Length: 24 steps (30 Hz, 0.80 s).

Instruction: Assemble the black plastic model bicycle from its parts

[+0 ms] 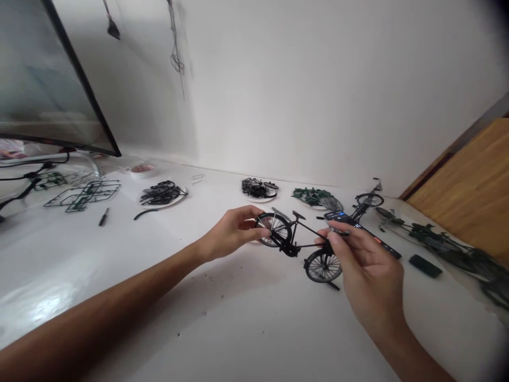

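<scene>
Well, from across the room the person's left hand (234,232) has the small black model bicycle (296,239) by its rear end, just right of the middle of the frame. The fingers (248,215) curve over the top of the rear wheel (274,229) and the thumb (254,233) presses in from the near side, so the grip is a closed pinch, not a spread hand. The bicycle hangs tilted, with its front wheel (323,266) low and seemingly off the white table (238,329).

The right hand (369,265) is closed too, its fingers (334,241) curled around a slim black phone (358,227) with a lit screen. Those fingertips sit right by the bicycle's frame, though whether they touch it is hard to tell.

Farther back, round white plates (161,193) hold black parts, and another plate (316,197) holds green ones. Green plastic part frames (81,195) lie at the left, a second small bicycle (369,199) stands beyond the phone, and a dark block (425,265) sits at the right.
</scene>
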{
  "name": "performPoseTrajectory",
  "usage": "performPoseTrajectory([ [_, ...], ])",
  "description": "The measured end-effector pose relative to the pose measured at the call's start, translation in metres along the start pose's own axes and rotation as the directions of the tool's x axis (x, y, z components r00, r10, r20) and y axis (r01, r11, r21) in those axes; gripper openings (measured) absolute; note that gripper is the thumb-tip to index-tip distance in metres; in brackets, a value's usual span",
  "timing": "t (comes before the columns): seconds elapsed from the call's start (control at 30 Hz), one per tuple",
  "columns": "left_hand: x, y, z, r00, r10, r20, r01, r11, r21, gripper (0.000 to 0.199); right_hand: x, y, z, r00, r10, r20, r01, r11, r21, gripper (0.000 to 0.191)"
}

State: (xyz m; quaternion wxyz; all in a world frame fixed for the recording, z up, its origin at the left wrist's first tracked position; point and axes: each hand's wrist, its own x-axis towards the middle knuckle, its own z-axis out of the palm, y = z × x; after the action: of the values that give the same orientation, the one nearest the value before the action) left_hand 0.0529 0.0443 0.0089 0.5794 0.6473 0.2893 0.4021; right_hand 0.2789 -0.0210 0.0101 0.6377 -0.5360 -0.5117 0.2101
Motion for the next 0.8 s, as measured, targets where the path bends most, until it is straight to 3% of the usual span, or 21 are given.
performPoseTrajectory([
  [0.17, 0.001, -0.003, 0.006, 0.994, 0.084, -0.074, -0.087, 0.996, -0.037, 0.023, 0.003, 0.007, -0.002, 0.992, 0.018, 0.123, -0.010, 0.998, -0.066, 0.040],
  [0.23, -0.002, -0.004, 0.007, 0.966, 0.221, -0.132, -0.205, 0.970, 0.128, 0.021, 0.005, 0.012, -0.004, 0.984, 0.019, 0.174, 0.004, 0.991, -0.133, 0.053],
  [0.27, -0.004, -0.003, 0.007, 0.932, 0.335, -0.139, -0.290, 0.919, 0.268, 0.019, 0.005, 0.014, -0.005, 0.983, 0.018, 0.183, 0.010, 0.988, -0.152, 0.057],
  [0.3, -0.007, -0.003, 0.007, 0.881, 0.461, -0.105, -0.381, 0.823, 0.422, 0.017, 0.005, 0.015, -0.005, 0.984, 0.019, 0.178, 0.008, 0.988, -0.151, 0.058],
  [0.37, -0.012, 0.001, 0.007, 0.752, 0.656, 0.070, -0.527, 0.534, 0.661, 0.019, 0.004, 0.014, -0.004, 0.986, 0.060, 0.154, -0.049, 0.996, -0.074, 0.049],
  [0.43, -0.017, 0.006, 0.009, 0.650, 0.705, 0.283, -0.605, 0.256, 0.754, 0.025, 0.001, 0.009, -0.002, 0.957, 0.159, 0.242, -0.193, 0.973, 0.126, 0.036],
  [0.5, -0.020, 0.012, 0.013, 0.585, 0.676, 0.448, -0.644, 0.052, 0.763, 0.025, -0.005, 0.001, 0.001, 0.855, 0.208, 0.475, -0.399, 0.849, 0.346, 0.036],
  [0.57, -0.021, 0.016, 0.017, 0.525, 0.651, 0.548, -0.662, -0.092, 0.744, 0.018, -0.011, -0.006, 0.005, 0.719, 0.188, 0.669, -0.567, 0.715, 0.409, 0.039],
  [0.6, -0.022, 0.016, 0.019, 0.504, 0.632, 0.588, -0.674, -0.138, 0.726, 0.015, -0.013, -0.009, 0.007, 0.683, 0.196, 0.704, -0.609, 0.685, 0.400, 0.036],
  [0.63, -0.022, 0.016, 0.020, 0.492, 0.613, 0.619, -0.686, -0.165, 0.709, 0.015, -0.015, -0.010, 0.008, 0.678, 0.227, 0.699, -0.625, 0.679, 0.385, 0.030],
  [0.7, -0.022, 0.012, 0.020, 0.493, 0.575, 0.653, -0.709, -0.170, 0.684, 0.018, -0.014, -0.007, 0.010, 0.736, 0.327, 0.593, -0.606, 0.708, 0.362, 0.022],
  [0.77, -0.020, 0.004, 0.020, 0.550, 0.546, 0.632, -0.688, -0.133, 0.713, 0.021, -0.007, -0.001, 0.008, 0.817, 0.398, 0.418, -0.552, 0.750, 0.365, 0.023],
  [0.8, -0.018, -0.001, 0.021, 0.601, 0.535, 0.593, -0.649, -0.106, 0.753, 0.021, -0.003, 0.002, 0.007, 0.848, 0.407, 0.338, -0.518, 0.769, 0.374, 0.026],
])
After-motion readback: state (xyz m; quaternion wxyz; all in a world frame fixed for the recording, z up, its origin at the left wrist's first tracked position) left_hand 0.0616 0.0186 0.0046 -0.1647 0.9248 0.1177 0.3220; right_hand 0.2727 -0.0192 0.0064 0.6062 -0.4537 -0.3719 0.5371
